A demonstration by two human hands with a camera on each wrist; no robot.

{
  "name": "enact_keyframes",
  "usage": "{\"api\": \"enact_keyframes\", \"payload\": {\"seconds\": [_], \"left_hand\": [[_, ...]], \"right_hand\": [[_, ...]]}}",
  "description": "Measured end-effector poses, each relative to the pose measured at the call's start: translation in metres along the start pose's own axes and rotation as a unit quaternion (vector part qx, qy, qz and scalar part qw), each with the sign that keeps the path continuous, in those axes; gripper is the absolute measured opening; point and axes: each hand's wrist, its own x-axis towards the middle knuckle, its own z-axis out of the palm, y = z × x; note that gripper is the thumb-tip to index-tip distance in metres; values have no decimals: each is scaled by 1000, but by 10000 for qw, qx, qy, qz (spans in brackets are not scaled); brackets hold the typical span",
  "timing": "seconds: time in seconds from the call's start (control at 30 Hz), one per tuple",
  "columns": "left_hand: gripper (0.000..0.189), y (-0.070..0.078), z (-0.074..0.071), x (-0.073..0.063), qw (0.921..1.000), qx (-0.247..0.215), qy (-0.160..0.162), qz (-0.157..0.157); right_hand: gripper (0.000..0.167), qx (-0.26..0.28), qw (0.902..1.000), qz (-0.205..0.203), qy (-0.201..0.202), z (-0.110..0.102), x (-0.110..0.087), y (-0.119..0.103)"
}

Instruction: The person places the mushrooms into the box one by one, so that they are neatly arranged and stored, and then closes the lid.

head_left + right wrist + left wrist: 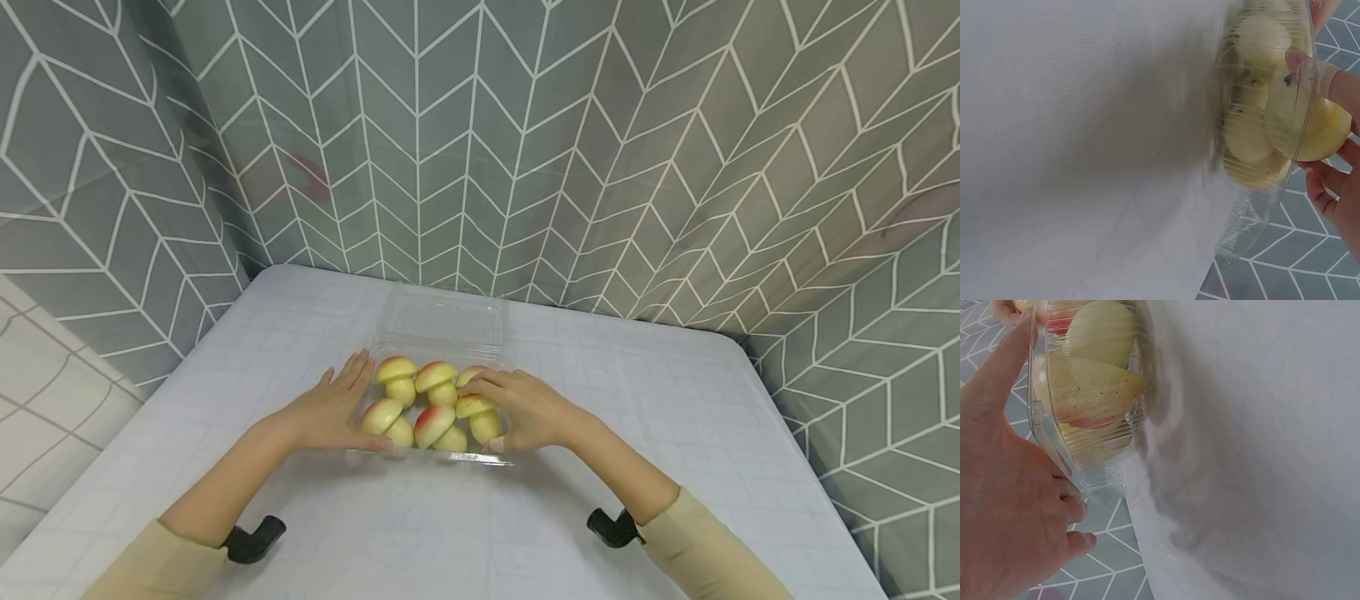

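Note:
A clear plastic clamshell container sits on the table, holding several yellow, mushroom-shaped pieces with red-tinged caps. What they are made of I cannot tell. My left hand lies against the container's left side, fingers stretched along it and thumb on the front rim. My right hand grips the front-right mushroom-shaped piece, fingers over its cap and thumb at the front. The right wrist view shows that thumb inside the clear wall, against the yellow piece. Part of the back-right piece is hidden behind the right hand.
The container's clear lid lies folded back, away from me. A white cloth covers the table. Grey curtains with white lines hang behind and at the sides. Black wrist mounts sit under both forearms.

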Motion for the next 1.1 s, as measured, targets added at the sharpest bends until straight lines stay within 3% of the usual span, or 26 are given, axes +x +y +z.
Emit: {"api": "enact_keyframes", "payload": {"seconds": [0.53,0.8,1.1], "left_hand": [[128,0,2,2,10000,-34,43,-12],[127,2,-1,-1,10000,1,1,-11],[127,2,-1,-1,10000,4,-1,-12]], "right_hand": [[73,94,9998,33,-187,-4,0,3],[48,12,9994,84,-333,-4,0,0],[47,46,9991,85,-416,-5,-1,0]]}}
